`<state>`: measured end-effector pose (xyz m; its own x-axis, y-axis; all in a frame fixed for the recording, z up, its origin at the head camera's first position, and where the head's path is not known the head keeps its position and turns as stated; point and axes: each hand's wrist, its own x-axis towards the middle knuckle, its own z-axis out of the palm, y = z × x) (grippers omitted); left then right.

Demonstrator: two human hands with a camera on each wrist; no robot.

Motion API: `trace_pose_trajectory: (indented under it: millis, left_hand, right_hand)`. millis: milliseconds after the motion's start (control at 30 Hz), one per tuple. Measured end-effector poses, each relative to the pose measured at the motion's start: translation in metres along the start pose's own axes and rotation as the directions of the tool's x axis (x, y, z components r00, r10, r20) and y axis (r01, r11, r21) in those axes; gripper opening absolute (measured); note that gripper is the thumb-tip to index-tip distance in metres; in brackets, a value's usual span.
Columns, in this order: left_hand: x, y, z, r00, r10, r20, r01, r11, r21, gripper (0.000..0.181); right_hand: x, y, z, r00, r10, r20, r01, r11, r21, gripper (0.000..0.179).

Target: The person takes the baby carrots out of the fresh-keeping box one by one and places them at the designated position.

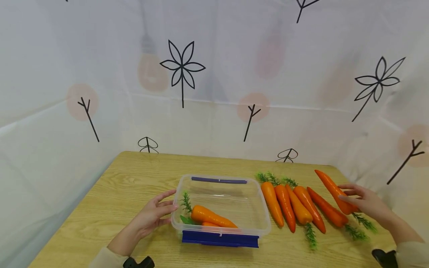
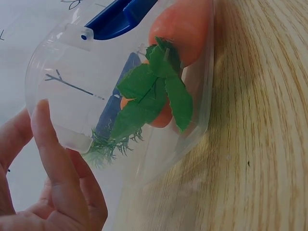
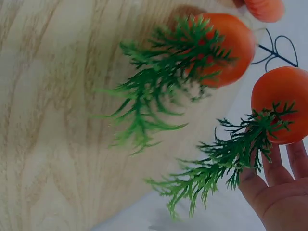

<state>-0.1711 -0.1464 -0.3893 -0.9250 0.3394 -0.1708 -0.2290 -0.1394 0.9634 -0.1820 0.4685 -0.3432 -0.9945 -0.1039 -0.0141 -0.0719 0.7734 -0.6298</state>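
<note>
From my head camera, a clear plastic box (image 1: 246, 208) with blue latches (image 1: 220, 238) stands on a wood-grain table (image 1: 140, 169), with a white printed curtain (image 1: 214, 123) behind it. At the box's left side, my left hand (image 1: 152, 216) touches the wall, fingers loosely spread. Well to the right of the box, my right hand (image 1: 365, 203) grasps an orange carrot (image 1: 335, 191) between thumb and fingers, its tip pointing away from me. Between that hand and the box, five loose carrots (image 1: 285, 208) lie side by side; inside the box, one carrot (image 1: 211, 216) rests partly over another. The left wrist camera, close against the box, adds broad green leaves (image 2: 144, 91), barely visible from above, and a fingertip on the outer wall. The right wrist camera alone shows the held carrot's rounded stem end and feathery greens (image 3: 231, 154) from underneath, raised off the table.
</note>
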Motion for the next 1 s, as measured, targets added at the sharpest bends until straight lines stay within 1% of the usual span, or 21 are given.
trace_pose_trajectory:
  millis: [100,267,367,400,500,633,767,1000]
  left_hand:
    - [0.000,0.000,0.000,1.000,-0.002,-0.001,0.002,1.000,0.000,0.070]
    - [0.001,0.000,0.000,1.000,-0.001,-0.001,0.001,1.000,0.005,0.071]
    - [0.001,-0.001,-0.001,1.000,-0.002,-0.001,0.002,1.000,0.010,0.071]
    - [0.001,-0.001,-0.001,1.000,-0.003,-0.001,0.003,1.000,0.011,0.071]
    - [0.002,-0.002,-0.001,1.000,-0.009,-0.001,0.009,1.000,0.012,0.071]
    - [0.002,-0.003,-0.001,1.000,-0.008,0.001,0.008,1.000,0.014,0.071]
    - [0.002,-0.002,-0.001,1.000,-0.004,0.007,0.004,1.000,0.010,0.071]
    - [0.001,0.000,-0.001,1.000,0.000,0.005,0.000,1.000,0.002,0.070]
  right_hand:
    - [-0.001,0.005,0.000,1.000,0.026,0.018,-0.025,1.000,-0.002,0.054]
    - [0.000,0.014,0.003,0.998,0.038,0.051,-0.040,0.999,0.021,0.052]
    - [0.002,0.020,0.007,0.996,0.033,0.081,-0.035,0.999,0.032,0.052]
    - [0.003,0.022,0.009,0.996,0.035,0.084,-0.038,0.999,0.032,0.051]
    - [0.004,0.025,0.014,0.997,0.013,0.078,-0.013,1.000,0.001,0.050]
    - [0.005,0.026,0.019,0.997,0.030,0.067,-0.028,0.999,-0.034,0.050]
    - [0.004,0.024,0.021,0.995,0.058,0.083,-0.056,0.998,-0.020,0.052]
    - [0.004,0.023,0.020,0.991,0.048,0.129,-0.050,0.999,0.012,0.054]
